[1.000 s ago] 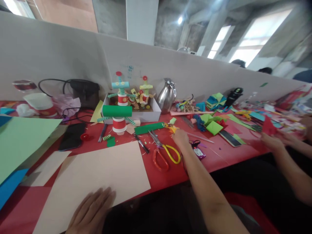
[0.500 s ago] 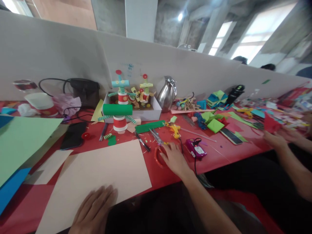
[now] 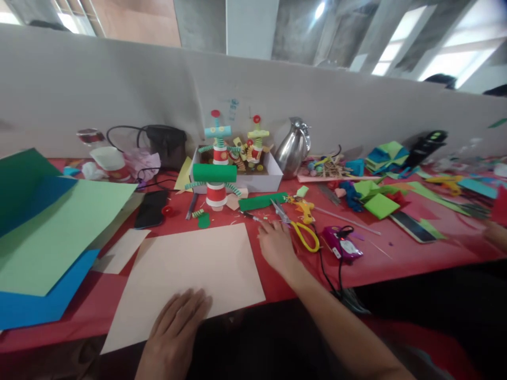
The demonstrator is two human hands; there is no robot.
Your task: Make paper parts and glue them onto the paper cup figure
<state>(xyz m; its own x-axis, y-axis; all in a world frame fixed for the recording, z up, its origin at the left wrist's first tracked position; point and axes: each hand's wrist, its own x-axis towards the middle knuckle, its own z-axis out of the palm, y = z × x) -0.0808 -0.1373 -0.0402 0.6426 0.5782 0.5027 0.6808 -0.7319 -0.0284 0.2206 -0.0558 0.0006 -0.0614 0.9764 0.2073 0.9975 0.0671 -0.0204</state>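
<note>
Right of the beige sheet, the right hand seems to hide part of the scissors, while the view's edges cut off a co-worker's hand farther right and, left of the beige sheet, a pale green sheet.

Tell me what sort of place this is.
Likely a craft workspace: a beige sheet, scissors and a cup-bodied figure with springy-looking arms share a red-covered table.

Your left hand is lying flat, palm down; your right hand is facing palm down, forearm slanting inward.
</note>
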